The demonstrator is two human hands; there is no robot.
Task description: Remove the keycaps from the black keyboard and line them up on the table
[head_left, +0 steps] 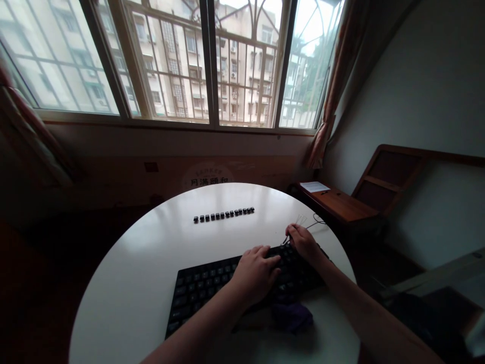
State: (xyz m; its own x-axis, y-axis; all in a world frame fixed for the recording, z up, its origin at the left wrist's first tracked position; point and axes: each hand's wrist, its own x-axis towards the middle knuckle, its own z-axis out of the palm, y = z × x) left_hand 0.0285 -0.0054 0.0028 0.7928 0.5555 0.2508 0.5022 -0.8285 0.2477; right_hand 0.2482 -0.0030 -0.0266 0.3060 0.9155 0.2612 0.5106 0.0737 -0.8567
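A black keyboard (204, 284) lies at a slant on the white round table. My left hand (257, 270) rests on top of its middle, fingers spread and pressing lightly on the keys. Over the keyboard's far right part, my right hand (301, 241) is closed round a keycap puller (301, 219). Thin wire loops stick out above the fingers, and dark prongs point down to the keyboard's back edge. Whether the prongs touch a key, I cannot tell. Beyond the keyboard, several black keycaps (223, 215) stand in a slanting row.
A crumpled purple cloth (292, 317) lies in front of the keyboard. A black cable (319, 219) curls near the right rim of the table (125, 283). To the right stands a wooden bench (343, 205) with white paper (315, 187) on it. Windows fill the back.
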